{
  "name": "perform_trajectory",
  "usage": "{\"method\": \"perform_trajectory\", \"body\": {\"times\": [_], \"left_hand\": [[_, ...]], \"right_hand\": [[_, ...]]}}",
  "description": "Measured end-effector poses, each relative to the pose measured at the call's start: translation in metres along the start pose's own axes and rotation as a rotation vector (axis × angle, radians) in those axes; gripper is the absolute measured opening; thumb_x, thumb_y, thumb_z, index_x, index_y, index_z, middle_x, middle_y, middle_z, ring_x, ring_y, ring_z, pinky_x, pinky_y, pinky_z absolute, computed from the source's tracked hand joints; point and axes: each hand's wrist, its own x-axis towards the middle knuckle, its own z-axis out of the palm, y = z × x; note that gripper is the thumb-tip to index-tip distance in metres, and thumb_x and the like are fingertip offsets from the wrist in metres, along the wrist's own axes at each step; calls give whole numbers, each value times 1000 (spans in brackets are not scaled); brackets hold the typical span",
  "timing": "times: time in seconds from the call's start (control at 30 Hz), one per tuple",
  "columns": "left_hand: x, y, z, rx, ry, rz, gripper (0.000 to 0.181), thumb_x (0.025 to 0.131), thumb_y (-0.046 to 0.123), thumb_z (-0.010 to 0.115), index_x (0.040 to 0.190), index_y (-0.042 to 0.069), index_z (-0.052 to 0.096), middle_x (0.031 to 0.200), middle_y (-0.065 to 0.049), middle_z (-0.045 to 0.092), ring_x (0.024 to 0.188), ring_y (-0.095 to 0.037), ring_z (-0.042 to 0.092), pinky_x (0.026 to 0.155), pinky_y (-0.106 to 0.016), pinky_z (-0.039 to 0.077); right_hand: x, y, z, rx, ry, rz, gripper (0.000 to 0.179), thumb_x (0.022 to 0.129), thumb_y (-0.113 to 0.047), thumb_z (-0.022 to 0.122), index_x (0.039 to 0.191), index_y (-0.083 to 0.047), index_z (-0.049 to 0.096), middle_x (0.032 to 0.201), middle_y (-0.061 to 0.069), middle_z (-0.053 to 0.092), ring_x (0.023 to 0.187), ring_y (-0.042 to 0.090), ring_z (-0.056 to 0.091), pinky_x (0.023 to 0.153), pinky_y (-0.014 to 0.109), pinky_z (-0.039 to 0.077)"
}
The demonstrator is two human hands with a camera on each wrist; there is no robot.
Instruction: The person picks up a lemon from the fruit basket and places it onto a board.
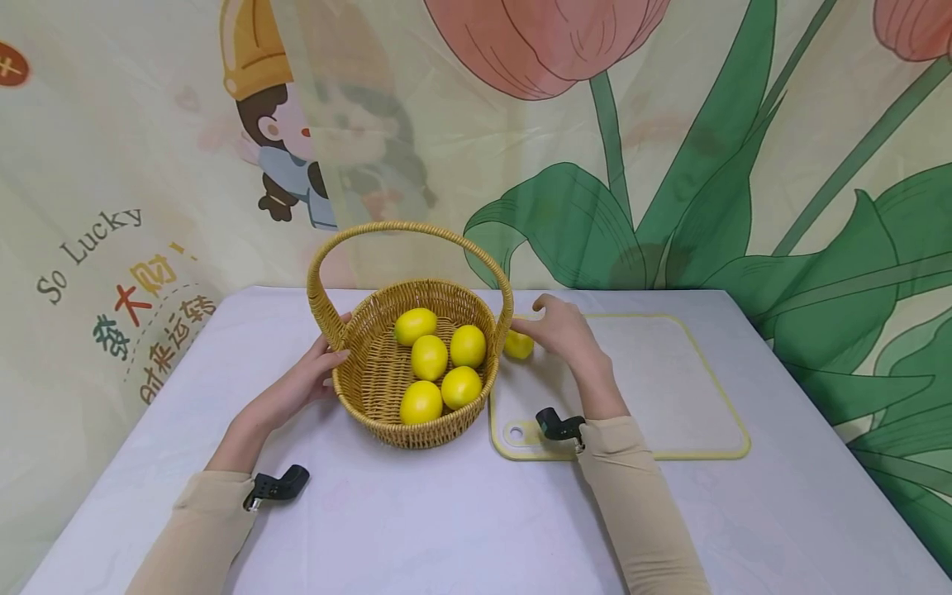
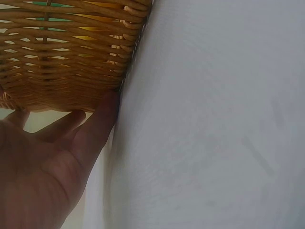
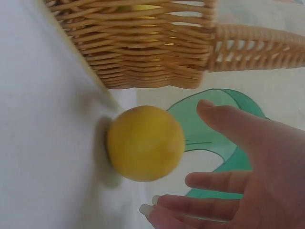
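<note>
A wicker basket (image 1: 427, 436) with a tall arched handle stands on the table, several yellow lemons (image 1: 429, 358) inside it. Against the basket's left outer wall rests my left hand (image 1: 301, 382); in the left wrist view its extended fingers and thumb touch the weave low down, near the tabletop. My right hand (image 1: 561, 332) is just right of the basket, above a single lemon (image 3: 146, 143) on the white cutting board (image 1: 632, 388). In the right wrist view the thumb and fingers are spread apart beside that lemon, with a gap between them and it.
The board has a yellow rim and a hanging hole at its near left corner, close to the basket. A white cloth (image 1: 402, 529) covers the table. Behind the table's far edge hangs a printed curtain (image 1: 550, 198) with tulips and cartoon figures.
</note>
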Motion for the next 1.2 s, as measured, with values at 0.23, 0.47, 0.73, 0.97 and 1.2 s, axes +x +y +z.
{"method": "perform_trajectory", "body": {"times": [0.23,0.47,0.73,0.97,1.2], "left_hand": [[1,-2,0,-2,2,-4,69,106,42,36,158,39,-9,167,-16,2,148,-46,25,113,-66,32],[1,-2,0,-2,-1,1,68,106,42,36,158,39,-8,167,-16,1,147,-46,26,113,-64,33],[1,-2,1,10,7,-7,69,106,44,37,158,39,-8,167,-16,2,148,-46,24,112,-65,34],[0,-2,1,17,7,-6,68,106,44,36,158,41,-7,168,-15,1,149,-46,22,112,-66,34],[0,-3,0,18,6,-3,67,106,45,37,158,42,-6,168,-14,2,149,-46,23,112,-65,35]], "right_hand": [[-3,1,-12,28,15,-27,75,86,-58,67,138,-6,52,137,18,59,120,35,58,99,53,50],[-13,-4,-31,43,24,-16,74,86,-58,66,142,-12,49,126,16,62,108,34,61,87,47,53],[-25,-13,-47,33,68,-55,72,87,-54,67,144,-14,49,118,14,64,98,30,61,78,39,53],[-39,-23,-60,70,121,-99,65,88,-50,69,140,-17,52,109,11,64,93,30,59,76,38,51],[-55,-33,-70,110,180,-147,64,86,-51,69,140,-21,53,112,10,65,95,28,60,77,39,49]]}}
